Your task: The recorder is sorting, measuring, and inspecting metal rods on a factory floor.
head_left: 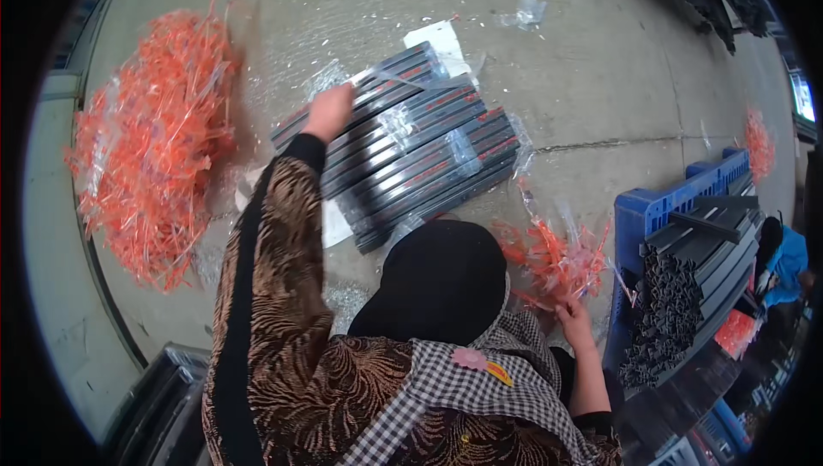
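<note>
A stack of long dark grey profile bars (411, 140), with red marks and clear plastic tape around them, lies on the floor in front of me. Over its far left part is my left hand (330, 113), curled closed and slightly blurred. A clear plastic strip (403, 80) runs across the bars just right of it; whether my fingers hold its end is hidden. Low at the right, my right hand (576, 324) pinches the lower edge of a loose tangle of orange plastic strips (566, 260).
A large heap of orange strips (159, 149) sits at the left. At the right, a blue plastic pallet (630, 217) stands beside stacked dark profiles (673, 307), with a person in blue (784, 264) beyond. White sheeting (441, 42) and film scraps (527, 12) lie on the concrete floor (600, 80).
</note>
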A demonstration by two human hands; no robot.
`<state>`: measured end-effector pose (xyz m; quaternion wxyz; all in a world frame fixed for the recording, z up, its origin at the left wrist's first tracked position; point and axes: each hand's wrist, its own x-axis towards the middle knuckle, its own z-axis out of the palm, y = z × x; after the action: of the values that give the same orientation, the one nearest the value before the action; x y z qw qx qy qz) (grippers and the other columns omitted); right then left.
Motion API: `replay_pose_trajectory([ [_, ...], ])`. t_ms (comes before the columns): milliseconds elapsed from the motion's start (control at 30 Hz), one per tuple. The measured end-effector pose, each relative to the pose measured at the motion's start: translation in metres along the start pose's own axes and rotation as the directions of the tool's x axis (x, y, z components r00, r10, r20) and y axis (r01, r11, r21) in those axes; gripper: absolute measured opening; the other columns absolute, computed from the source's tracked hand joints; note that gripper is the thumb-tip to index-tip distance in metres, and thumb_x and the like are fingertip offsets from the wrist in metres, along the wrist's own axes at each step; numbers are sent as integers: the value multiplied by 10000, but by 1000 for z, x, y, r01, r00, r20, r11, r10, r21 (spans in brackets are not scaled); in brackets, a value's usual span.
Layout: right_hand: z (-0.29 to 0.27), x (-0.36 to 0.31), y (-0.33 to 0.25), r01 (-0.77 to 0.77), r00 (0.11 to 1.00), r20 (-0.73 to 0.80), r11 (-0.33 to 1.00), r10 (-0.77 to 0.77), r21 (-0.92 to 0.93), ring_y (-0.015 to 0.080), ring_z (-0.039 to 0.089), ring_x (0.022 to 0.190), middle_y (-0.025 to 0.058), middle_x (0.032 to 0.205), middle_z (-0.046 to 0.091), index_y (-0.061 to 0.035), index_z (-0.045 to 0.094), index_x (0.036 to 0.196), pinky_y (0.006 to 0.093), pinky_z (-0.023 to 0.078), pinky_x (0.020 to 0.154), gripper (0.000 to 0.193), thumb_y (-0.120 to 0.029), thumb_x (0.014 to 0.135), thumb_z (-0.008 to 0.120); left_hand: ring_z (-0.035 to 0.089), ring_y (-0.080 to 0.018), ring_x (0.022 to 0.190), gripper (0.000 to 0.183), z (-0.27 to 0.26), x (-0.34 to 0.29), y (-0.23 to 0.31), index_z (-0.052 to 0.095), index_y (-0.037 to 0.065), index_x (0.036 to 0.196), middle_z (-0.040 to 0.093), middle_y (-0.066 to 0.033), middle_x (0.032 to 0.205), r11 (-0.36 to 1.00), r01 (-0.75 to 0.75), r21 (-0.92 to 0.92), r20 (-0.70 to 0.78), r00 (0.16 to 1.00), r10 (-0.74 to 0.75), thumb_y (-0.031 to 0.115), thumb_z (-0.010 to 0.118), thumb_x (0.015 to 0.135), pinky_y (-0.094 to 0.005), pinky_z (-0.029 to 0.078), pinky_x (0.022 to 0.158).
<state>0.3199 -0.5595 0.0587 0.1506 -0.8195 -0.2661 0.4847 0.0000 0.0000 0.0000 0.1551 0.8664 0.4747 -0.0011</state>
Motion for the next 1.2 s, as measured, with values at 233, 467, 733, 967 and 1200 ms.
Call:
replay_pose_trajectory([
  [233,10,-40,-2,-86,993,-84,996,85,-16,168,541,666,64,804,609,-39,587,1081,262,452,628,283,-125,811,569,598,-370,717,168,30,92,115,560,38,779,631,-166,772,978,-205,42,-6,979,205,160,447,806,-440,463,625],
  [467,10,-42,-22,-164,984,-77,986,161,-29,201,570,691,80,825,633,-36,605,1046,286,468,654,278,-151,793,588,604,-358,720,188,40,103,119,587,42,766,640,-155,773,967,-237,89,51,971,233,163,448,801,-424,471,624],
  [733,8,-30,-32,-108,984,-141,994,112,35,214,587,714,78,822,640,-51,617,1038,295,476,669,274,-173,794,586,612,-343,723,212,48,116,103,618,47,750,650,-142,773,961,-232,149,62,972,225,165,448,796,-406,479,623],
  [967,20,-50,-17,-241,967,-72,969,245,59,171,575,734,66,876,640,-29,596,1067,256,468,681,287,-113,794,576,616,-336,725,223,41,81,95,633,50,747,656,-135,774,947,-254,198,112,965,236,166,448,794,-399,482,624],
  [1200,26,-39,-6,-224,970,-80,972,229,65,211,591,706,79,817,644,-55,619,1030,289,475,656,270,-170,789,582,616,-335,726,218,24,91,107,630,52,766,658,-130,777,935,-262,238,186,957,221,164,446,796,-405,480,630],
])
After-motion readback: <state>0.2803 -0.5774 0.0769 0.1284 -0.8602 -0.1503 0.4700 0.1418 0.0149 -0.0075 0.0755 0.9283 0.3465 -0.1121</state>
